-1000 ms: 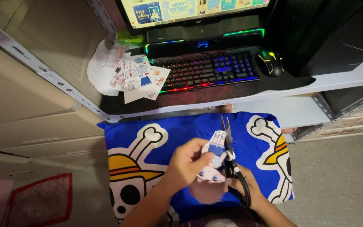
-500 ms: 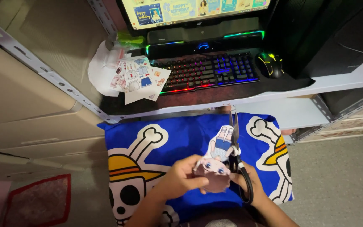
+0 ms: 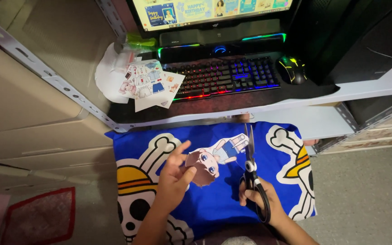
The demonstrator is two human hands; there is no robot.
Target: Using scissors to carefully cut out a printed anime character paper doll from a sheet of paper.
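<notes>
Left hand (image 3: 174,174) pinches the paper doll cutout (image 3: 214,159) by its head end, thumb and fingers pressed on the paper. The cutout's long axis runs from that grip up and right, legs ending just beside the scissors (image 3: 252,174). Right hand (image 3: 262,202) grips the scissors' handles; blades point up, pressed together. Both lie over the blue skull-print cloth (image 3: 232,199).
</notes>
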